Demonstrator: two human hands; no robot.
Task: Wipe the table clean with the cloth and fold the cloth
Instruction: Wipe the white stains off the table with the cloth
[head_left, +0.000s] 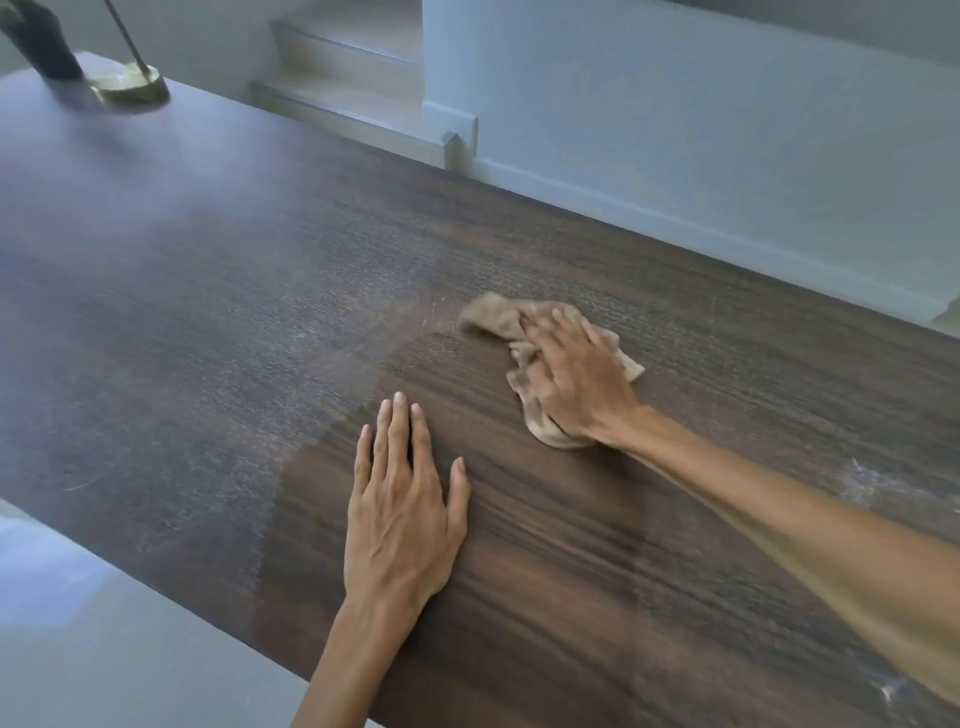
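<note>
A crumpled tan cloth (498, 319) lies on the dark wooden table (218, 291), right of centre. My right hand (571, 374) presses down on it with fingers spread over the fabric. My left hand (402, 499) rests flat on the wood nearer to me, fingers apart and holding nothing. The wood around my left hand looks darker and cleaner, while a dusty grey film covers the left and far parts. White dust specks show at the right edge of the table.
A brass lamp base (130, 85) with a thin rod stands at the far left corner, beside a dark object (41, 41). Pale stair steps (353, 67) and a white wall (675, 104) lie beyond the far edge. Grey floor (78, 623) shows at the near left.
</note>
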